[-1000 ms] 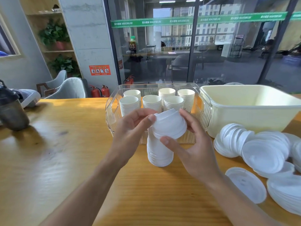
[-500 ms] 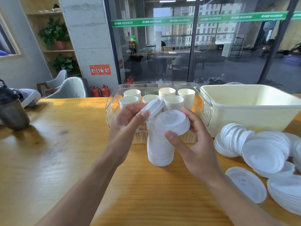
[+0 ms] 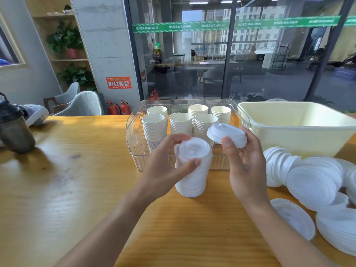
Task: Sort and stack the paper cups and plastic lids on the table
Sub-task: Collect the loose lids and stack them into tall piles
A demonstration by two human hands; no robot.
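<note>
A tall lid stack (image 3: 192, 170) is being steadied on the worktop (image 3: 77, 180) by the left hand (image 3: 163, 166), fingers & thumb curled round its top, w/ open wood to the left as far as the dark bottle (image 3: 15, 130) near the edge. Behind it, nested paper cups (image 3: 180, 124) are standing in the clear bin (image 3: 133, 135). A small lid bundle (image 3: 227, 134) is being pinched by the right hand (image 3: 248, 164) just above & right of the stack; it is prob. best being levelled & centred before being pressed down, w/ the stack kept upright. Room on the right is being squeezed by the cream tub (image 3: 300, 135) & loose lids (image 3: 312, 182) lying near the front edge.
</note>
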